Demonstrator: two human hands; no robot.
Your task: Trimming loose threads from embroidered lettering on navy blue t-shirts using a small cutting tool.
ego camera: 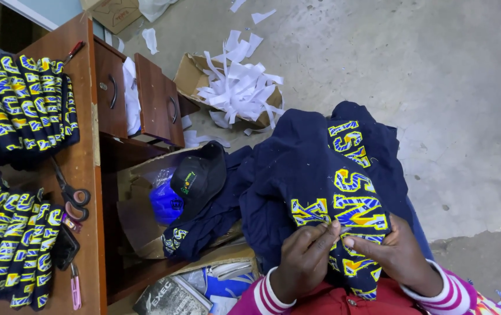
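Observation:
A navy blue garment (303, 169) with yellow and blue appliqué letters (358, 207) lies over my lap. My left hand (304, 259) pinches the fabric beside a yellow letter, fingers closed on the cloth. My right hand (395, 254) grips the same garment from the right, thumb pressed on the lettering. The two hands nearly touch at the fingertips. Whether a needle or thread is between the fingers is too small to tell.
A wooden desk (84, 169) at left carries stacks of lettered navy pieces (23, 105), scissors (69, 189) and a pink tool (76, 289). Its drawers (157, 99) hang open. A cardboard box holds a black cap (199, 178); another box holds white paper scraps (239, 87) on the concrete floor.

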